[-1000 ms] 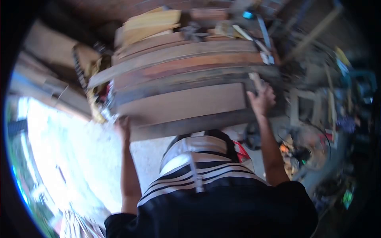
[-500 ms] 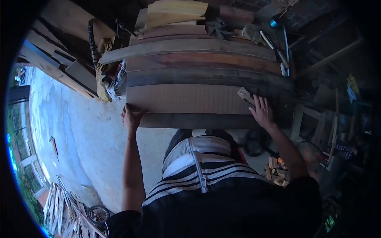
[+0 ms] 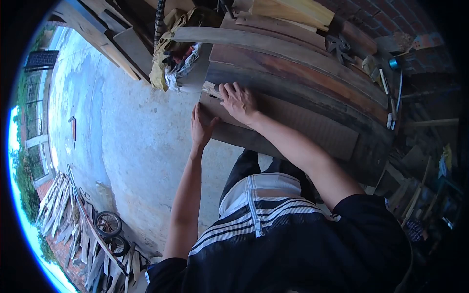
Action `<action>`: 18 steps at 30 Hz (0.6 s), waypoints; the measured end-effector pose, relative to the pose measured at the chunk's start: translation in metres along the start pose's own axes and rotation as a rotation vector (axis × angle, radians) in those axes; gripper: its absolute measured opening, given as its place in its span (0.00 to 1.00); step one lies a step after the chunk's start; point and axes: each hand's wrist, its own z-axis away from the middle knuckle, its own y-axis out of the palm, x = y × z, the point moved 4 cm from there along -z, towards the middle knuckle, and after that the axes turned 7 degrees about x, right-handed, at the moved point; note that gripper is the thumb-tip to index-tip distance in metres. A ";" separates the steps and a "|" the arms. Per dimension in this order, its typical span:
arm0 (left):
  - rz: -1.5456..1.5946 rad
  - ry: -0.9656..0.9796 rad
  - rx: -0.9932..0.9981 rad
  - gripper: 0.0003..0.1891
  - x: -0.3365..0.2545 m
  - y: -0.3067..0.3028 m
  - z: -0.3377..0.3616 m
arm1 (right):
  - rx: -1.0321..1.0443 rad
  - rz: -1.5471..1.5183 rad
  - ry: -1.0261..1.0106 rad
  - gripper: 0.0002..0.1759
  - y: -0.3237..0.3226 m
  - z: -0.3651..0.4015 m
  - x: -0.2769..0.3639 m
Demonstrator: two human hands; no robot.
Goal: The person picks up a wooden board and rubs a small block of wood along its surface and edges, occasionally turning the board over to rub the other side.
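A flat brown board [image 3: 312, 128] with faint cross stripes lies on the workbench in front of me. My right hand [image 3: 239, 103] is closed over a small wooden block [image 3: 210, 89], pressed on the board near its left end. What lies under the palm is hidden. At the board's left front corner, my left hand [image 3: 202, 128] grips the edge, fingers along the end and thumb toward the front side. The two hands are close together, with the right forearm crossing over the board.
Long dark and reddish planks [image 3: 293, 73] lie behind the board. Yellow wood pieces [image 3: 293, 12], a metal clamp-like tool [image 3: 338, 48] and a blue roll [image 3: 393, 63] sit farther back. Cloth and bags [image 3: 181, 63] hang left of the bench. Scrap wood [image 3: 53, 205] and wheels [image 3: 108, 223] lie on the floor.
My right hand has slid the block from the board's right end to its left end. My left hand stays at the left corner. The view has turned left.
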 end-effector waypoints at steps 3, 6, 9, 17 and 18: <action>0.198 0.002 0.028 0.45 0.016 -0.007 0.000 | 0.006 0.007 -0.043 0.31 -0.010 0.012 -0.004; 0.312 -0.010 -0.032 0.36 0.018 -0.008 0.004 | 0.088 0.082 0.025 0.36 -0.026 0.083 -0.035; 0.351 -0.026 -0.054 0.36 0.018 -0.008 0.005 | 0.171 0.192 0.082 0.39 -0.031 0.133 -0.059; 0.549 0.011 -0.043 0.27 0.023 -0.004 0.000 | 0.029 0.057 0.033 0.33 0.012 -0.035 0.044; 0.581 -0.025 -0.015 0.27 0.025 -0.002 0.001 | -0.012 0.099 0.013 0.32 0.028 -0.055 0.064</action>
